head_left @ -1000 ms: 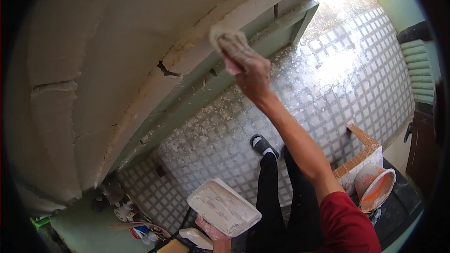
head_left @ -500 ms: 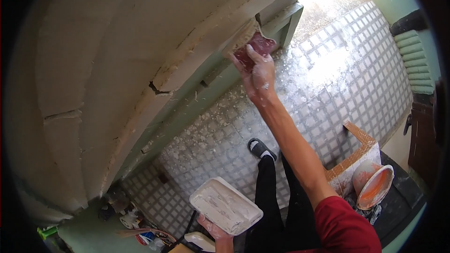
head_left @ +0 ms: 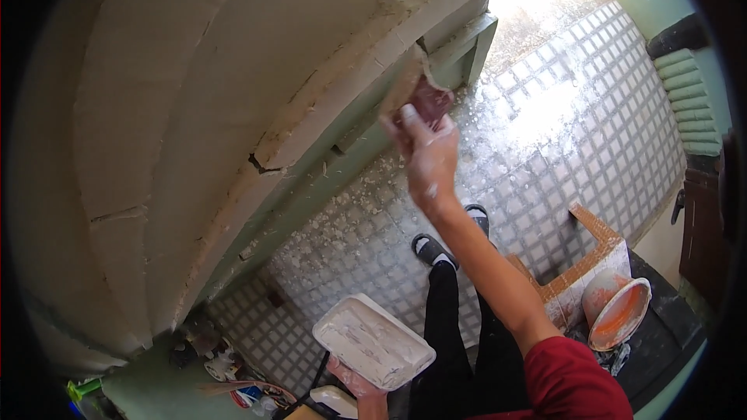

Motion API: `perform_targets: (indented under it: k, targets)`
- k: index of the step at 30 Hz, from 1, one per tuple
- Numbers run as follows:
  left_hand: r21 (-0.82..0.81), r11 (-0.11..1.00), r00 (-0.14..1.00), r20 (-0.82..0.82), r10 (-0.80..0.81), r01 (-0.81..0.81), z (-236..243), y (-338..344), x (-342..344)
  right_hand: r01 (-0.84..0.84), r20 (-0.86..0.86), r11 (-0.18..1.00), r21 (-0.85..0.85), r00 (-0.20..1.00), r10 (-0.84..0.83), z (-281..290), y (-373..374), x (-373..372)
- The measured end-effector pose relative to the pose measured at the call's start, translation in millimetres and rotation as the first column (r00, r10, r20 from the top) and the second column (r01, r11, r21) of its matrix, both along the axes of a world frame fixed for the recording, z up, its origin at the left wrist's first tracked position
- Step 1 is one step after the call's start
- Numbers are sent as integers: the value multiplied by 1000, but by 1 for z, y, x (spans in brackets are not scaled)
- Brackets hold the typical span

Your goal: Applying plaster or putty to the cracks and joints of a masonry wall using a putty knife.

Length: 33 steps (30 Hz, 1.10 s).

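Observation:
My right hand (head_left: 428, 152) grips a dark red flat pad or scraper (head_left: 429, 101) smeared with pale plaster, held just below the cracked, rough plastered edge (head_left: 342, 85) of the white overhead surface (head_left: 179, 78), beside the pale green stepped face (head_left: 303, 194) under it. Whether the pad touches the surface I cannot tell. At the bottom, my left hand (head_left: 350, 377), dusted white, holds a white rectangular tray (head_left: 414, 359) coated with pale plaster.
A tiled floor (head_left: 545, 171) speckled with white lies below, with my sandalled feet on it. At right a cardboard-like angled piece (head_left: 591, 225) and an orange-stained bucket (head_left: 618, 311) sit by a black surface (head_left: 661, 311). Assorted clutter (head_left: 241, 389) lies at lower left; a bright opening is at top right.
My right hand has turned over, showing the pad's red face, and has moved right, then slightly down. My view has shifted a little, and a second sandal now shows.

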<state>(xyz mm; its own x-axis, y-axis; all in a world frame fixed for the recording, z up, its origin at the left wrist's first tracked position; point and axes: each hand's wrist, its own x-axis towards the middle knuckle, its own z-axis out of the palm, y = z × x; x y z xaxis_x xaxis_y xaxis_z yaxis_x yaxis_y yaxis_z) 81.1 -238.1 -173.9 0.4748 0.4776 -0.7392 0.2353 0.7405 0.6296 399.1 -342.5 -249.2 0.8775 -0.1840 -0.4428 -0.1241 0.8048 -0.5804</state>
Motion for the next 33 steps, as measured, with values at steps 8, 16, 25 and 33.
perform_targets:
  k: [8,16,25,33]
  targets:
    - [-9,1000,1000,-7,-12,12,-9,-9,7,-33,32,992,120,999,29,-5,-12,55]
    - [46,999,999,-46,-20,22,-4,-16,17,-279,215,953,117,944,250,-37,-45,2]
    - [28,999,999,-36,-34,35,-9,-19,21,10,178,995,100,984,-27,-133,-70,87]
    - [27,999,999,-40,-15,16,-10,-10,15,-39,187,802,-596,965,186,-115,-71,62]
